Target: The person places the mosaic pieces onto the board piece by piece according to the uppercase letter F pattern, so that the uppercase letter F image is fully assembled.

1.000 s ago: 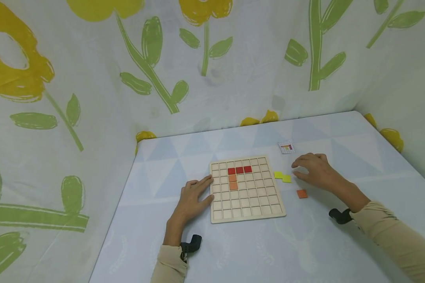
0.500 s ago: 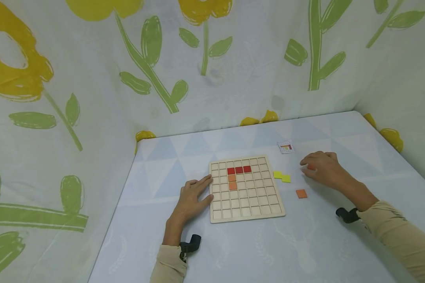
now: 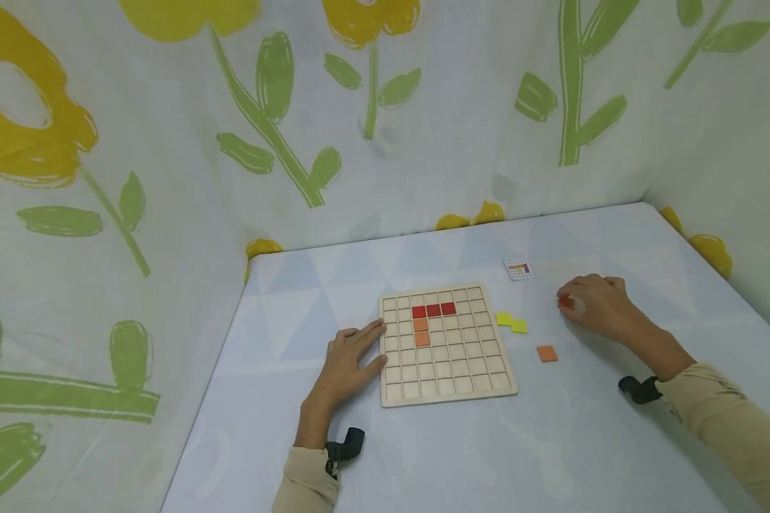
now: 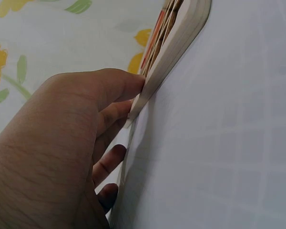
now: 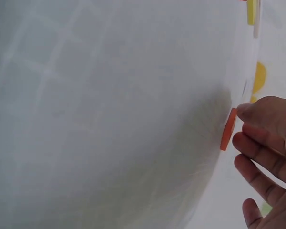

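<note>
My left hand [image 3: 346, 360] rests at the left edge of a wooden grid board [image 3: 445, 388], thumb and fingertips against its rim. Three red tiles [image 3: 433, 310] lie in a row on the board. Below the leftmost are two orange tiles [image 3: 421, 331]. To the right of the board, my right hand [image 3: 593, 306] pinches a reddish-orange tile [image 5: 229, 129] close over the table; the fingers partly cover it in the head view. Two yellow tiles [image 3: 518, 326] and one loose orange tile [image 3: 547, 354] lie between that hand and the board.
A small card with a coloured grid pattern [image 3: 518, 268] lies behind the yellow tiles. The pale table [image 3: 423, 456] meets flower-printed cloth [image 3: 423, 178] at its back edge. Each wrist carries a black camera mount [image 3: 639, 390].
My right hand has moved right, away from the yellow tiles, and its fingers have closed on the reddish-orange tile. The left hand and the board have stayed in place.
</note>
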The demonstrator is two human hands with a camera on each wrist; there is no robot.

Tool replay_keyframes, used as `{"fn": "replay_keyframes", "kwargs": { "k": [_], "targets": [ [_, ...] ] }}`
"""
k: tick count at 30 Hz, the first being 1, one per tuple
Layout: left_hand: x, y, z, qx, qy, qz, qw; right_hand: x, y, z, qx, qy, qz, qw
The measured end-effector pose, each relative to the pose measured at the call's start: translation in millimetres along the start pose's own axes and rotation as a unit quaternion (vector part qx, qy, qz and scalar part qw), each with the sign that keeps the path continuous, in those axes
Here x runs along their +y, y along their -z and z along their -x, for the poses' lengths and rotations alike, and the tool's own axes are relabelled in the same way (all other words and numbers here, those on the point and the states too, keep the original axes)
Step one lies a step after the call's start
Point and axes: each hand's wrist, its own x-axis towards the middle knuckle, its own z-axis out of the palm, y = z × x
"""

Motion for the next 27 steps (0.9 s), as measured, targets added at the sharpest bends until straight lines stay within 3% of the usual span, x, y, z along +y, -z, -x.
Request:
{"fn": "replay_keyframes", "kwargs": {
  "k": [16, 27],
  "targets": [
    [0.5, 0.9, -1.2, -0.004, 0.013, 0.005, 0.9999, 6.8, 0.8, -1.0, -0.01, -0.018, 0.011, 1.0],
    [3.2, 1.1, -0.3, 0.001, 0.014, -0.001, 0.9999, -9.1, 3.5, 0.2, 0.003, 0.0, -0.009, 1.0]
  ]
}}
